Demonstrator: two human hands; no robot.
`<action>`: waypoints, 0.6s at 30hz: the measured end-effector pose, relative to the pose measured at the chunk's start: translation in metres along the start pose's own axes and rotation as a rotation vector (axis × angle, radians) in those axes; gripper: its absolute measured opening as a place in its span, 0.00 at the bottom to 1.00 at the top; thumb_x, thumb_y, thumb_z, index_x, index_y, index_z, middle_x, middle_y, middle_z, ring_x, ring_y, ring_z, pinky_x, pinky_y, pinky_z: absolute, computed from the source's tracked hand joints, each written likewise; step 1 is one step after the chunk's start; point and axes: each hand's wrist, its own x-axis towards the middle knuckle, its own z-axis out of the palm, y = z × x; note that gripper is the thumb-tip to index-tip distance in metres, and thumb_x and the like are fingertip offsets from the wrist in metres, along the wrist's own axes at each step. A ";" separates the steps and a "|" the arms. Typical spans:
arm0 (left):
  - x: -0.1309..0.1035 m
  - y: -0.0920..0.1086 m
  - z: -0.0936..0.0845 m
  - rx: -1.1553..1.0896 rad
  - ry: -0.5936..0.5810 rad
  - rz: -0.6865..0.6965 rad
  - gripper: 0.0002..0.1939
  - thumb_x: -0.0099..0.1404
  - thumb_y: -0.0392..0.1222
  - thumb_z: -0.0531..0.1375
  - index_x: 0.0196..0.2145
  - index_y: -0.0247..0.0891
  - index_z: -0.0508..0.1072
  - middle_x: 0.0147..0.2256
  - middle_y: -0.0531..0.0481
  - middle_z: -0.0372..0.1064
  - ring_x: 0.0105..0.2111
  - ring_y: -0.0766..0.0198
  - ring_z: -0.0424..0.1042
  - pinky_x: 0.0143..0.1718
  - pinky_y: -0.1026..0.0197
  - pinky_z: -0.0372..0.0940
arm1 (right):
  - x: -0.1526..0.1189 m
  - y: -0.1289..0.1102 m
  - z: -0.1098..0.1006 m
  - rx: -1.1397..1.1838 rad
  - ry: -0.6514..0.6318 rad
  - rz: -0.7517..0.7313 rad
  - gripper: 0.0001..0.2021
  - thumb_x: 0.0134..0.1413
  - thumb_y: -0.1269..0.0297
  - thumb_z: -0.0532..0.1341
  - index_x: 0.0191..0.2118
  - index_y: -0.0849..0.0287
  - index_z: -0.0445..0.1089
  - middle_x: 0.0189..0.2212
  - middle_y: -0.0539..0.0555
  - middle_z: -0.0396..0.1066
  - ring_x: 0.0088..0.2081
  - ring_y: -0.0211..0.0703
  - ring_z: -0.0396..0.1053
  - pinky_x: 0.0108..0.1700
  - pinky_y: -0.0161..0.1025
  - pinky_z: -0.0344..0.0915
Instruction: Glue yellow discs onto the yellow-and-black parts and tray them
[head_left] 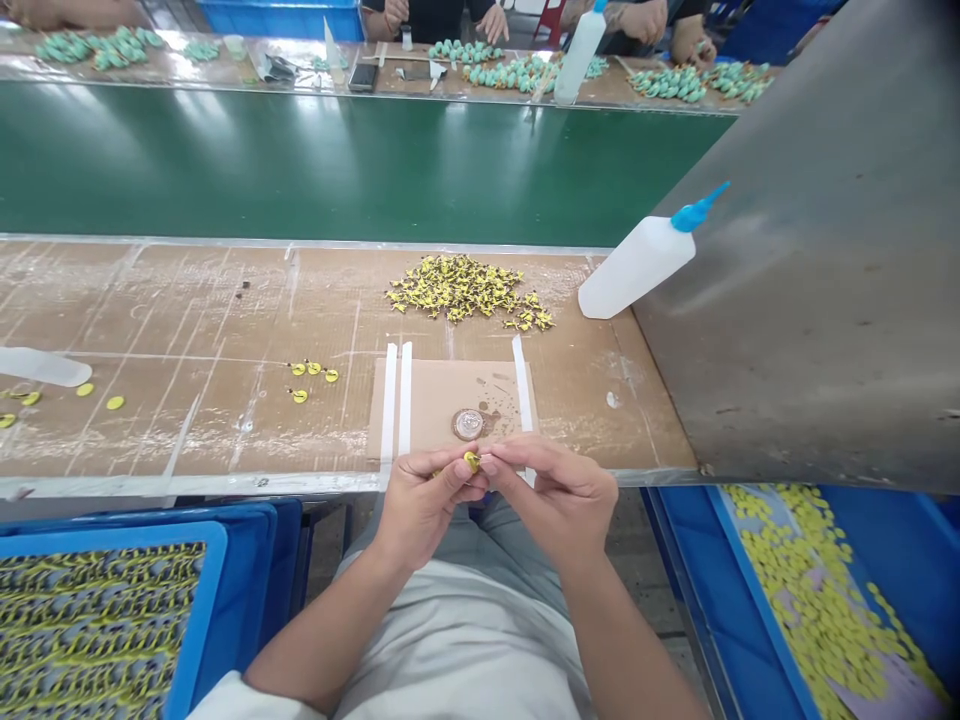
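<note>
My left hand (429, 500) pinches a small yellow piece (471, 461) at the table's front edge. My right hand (553, 490) is closed at the right side of that piece, its thumb and forefinger pressed together; what they hold is too small to make out. Just beyond my fingers, a small round container (468, 424) rests on a cardboard sheet (435, 390) held by white tape strips. Farther back is a pile of small yellow and black pieces (457, 287). Several yellow discs with dark bits (300, 396) lie to the left.
A white bottle with a blue nozzle (637, 268) leans by a metal panel (825, 250). Blue trays stand low at left (217, 590) and right (682, 560). Beyond the green belt (300, 165), other people's hands work near turquoise pieces (517, 74).
</note>
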 end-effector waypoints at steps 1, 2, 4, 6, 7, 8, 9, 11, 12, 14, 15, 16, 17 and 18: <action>0.000 0.000 0.000 0.002 0.006 -0.003 0.12 0.48 0.41 0.73 0.31 0.34 0.82 0.26 0.46 0.78 0.25 0.67 0.76 0.26 0.71 0.73 | 0.001 0.000 0.000 -0.008 -0.006 0.002 0.12 0.47 0.75 0.69 0.37 0.51 0.78 0.32 0.51 0.79 0.34 0.44 0.77 0.39 0.43 0.75; 0.000 0.000 0.000 0.004 0.013 -0.006 0.13 0.47 0.42 0.73 0.31 0.34 0.82 0.26 0.46 0.78 0.24 0.67 0.76 0.26 0.71 0.73 | 0.001 -0.001 0.000 -0.017 -0.011 0.007 0.11 0.47 0.74 0.69 0.36 0.51 0.78 0.32 0.51 0.79 0.34 0.44 0.77 0.39 0.43 0.75; 0.000 0.000 -0.001 0.006 0.022 -0.012 0.13 0.47 0.42 0.74 0.31 0.34 0.82 0.25 0.46 0.78 0.24 0.67 0.76 0.26 0.70 0.73 | 0.002 -0.002 0.000 -0.037 -0.019 0.021 0.09 0.46 0.73 0.70 0.35 0.52 0.78 0.31 0.51 0.79 0.33 0.43 0.77 0.39 0.42 0.75; 0.000 0.000 -0.001 0.005 0.027 -0.018 0.14 0.46 0.43 0.74 0.32 0.34 0.82 0.25 0.46 0.78 0.25 0.67 0.76 0.27 0.69 0.73 | 0.003 -0.002 0.001 -0.044 -0.015 0.038 0.09 0.46 0.73 0.70 0.34 0.52 0.78 0.31 0.51 0.79 0.33 0.43 0.76 0.38 0.41 0.75; 0.000 0.000 -0.001 0.006 0.028 -0.021 0.14 0.47 0.43 0.74 0.32 0.34 0.82 0.25 0.46 0.78 0.25 0.67 0.76 0.27 0.69 0.73 | 0.003 -0.002 0.001 -0.041 -0.005 0.052 0.09 0.46 0.73 0.70 0.34 0.52 0.78 0.31 0.51 0.79 0.33 0.42 0.76 0.37 0.40 0.75; 0.000 0.000 -0.001 0.007 0.029 -0.024 0.14 0.47 0.43 0.74 0.32 0.34 0.82 0.25 0.46 0.78 0.25 0.67 0.76 0.28 0.70 0.73 | 0.003 -0.002 0.002 -0.034 0.007 0.072 0.09 0.46 0.73 0.70 0.34 0.53 0.78 0.31 0.51 0.79 0.32 0.42 0.76 0.37 0.39 0.75; 0.000 0.000 0.000 0.010 0.028 -0.029 0.14 0.47 0.43 0.73 0.33 0.34 0.82 0.26 0.46 0.78 0.25 0.67 0.76 0.28 0.70 0.73 | 0.003 -0.002 0.003 -0.028 0.018 0.097 0.09 0.46 0.72 0.70 0.35 0.53 0.78 0.31 0.51 0.79 0.32 0.41 0.76 0.37 0.39 0.75; 0.000 0.000 0.000 0.017 0.024 -0.039 0.14 0.49 0.43 0.73 0.33 0.34 0.82 0.25 0.46 0.78 0.25 0.68 0.75 0.28 0.71 0.72 | 0.002 -0.002 0.004 -0.021 0.036 0.146 0.08 0.46 0.72 0.70 0.34 0.54 0.78 0.31 0.51 0.79 0.31 0.40 0.76 0.35 0.37 0.75; 0.000 0.001 0.000 0.024 0.024 -0.043 0.14 0.50 0.43 0.72 0.34 0.33 0.82 0.25 0.46 0.78 0.25 0.69 0.75 0.28 0.71 0.72 | 0.002 -0.002 0.004 -0.022 0.040 0.168 0.07 0.47 0.71 0.70 0.34 0.54 0.78 0.30 0.51 0.79 0.31 0.40 0.76 0.34 0.37 0.74; 0.000 0.001 -0.001 0.044 0.032 -0.048 0.14 0.51 0.44 0.72 0.34 0.32 0.82 0.25 0.45 0.77 0.25 0.69 0.75 0.28 0.71 0.71 | 0.002 -0.001 0.005 -0.030 0.044 0.194 0.06 0.47 0.70 0.70 0.34 0.55 0.78 0.29 0.50 0.79 0.29 0.40 0.76 0.33 0.36 0.74; 0.000 0.001 -0.001 0.054 0.040 -0.049 0.15 0.51 0.44 0.72 0.35 0.32 0.82 0.25 0.45 0.77 0.25 0.69 0.75 0.28 0.71 0.71 | 0.003 -0.001 0.006 -0.035 0.046 0.198 0.06 0.47 0.70 0.70 0.33 0.55 0.78 0.28 0.50 0.78 0.29 0.40 0.76 0.32 0.36 0.74; 0.000 0.001 -0.002 0.060 0.050 -0.048 0.15 0.51 0.44 0.72 0.35 0.32 0.82 0.26 0.45 0.77 0.25 0.69 0.75 0.28 0.71 0.71 | 0.003 -0.001 0.006 -0.038 0.046 0.200 0.05 0.47 0.69 0.70 0.33 0.55 0.78 0.28 0.51 0.78 0.29 0.40 0.76 0.32 0.36 0.75; 0.000 0.002 -0.003 0.061 0.060 -0.046 0.15 0.50 0.44 0.72 0.35 0.32 0.82 0.26 0.45 0.78 0.26 0.68 0.75 0.28 0.71 0.71 | 0.004 0.000 0.007 -0.043 0.047 0.200 0.05 0.47 0.69 0.70 0.33 0.55 0.78 0.28 0.51 0.78 0.29 0.40 0.76 0.32 0.36 0.75; 0.001 0.002 -0.004 0.056 0.070 -0.043 0.16 0.50 0.44 0.72 0.35 0.32 0.82 0.27 0.45 0.78 0.27 0.68 0.75 0.29 0.70 0.72 | 0.004 0.000 0.008 -0.047 0.046 0.201 0.05 0.47 0.69 0.70 0.33 0.56 0.78 0.29 0.51 0.78 0.29 0.41 0.76 0.32 0.36 0.75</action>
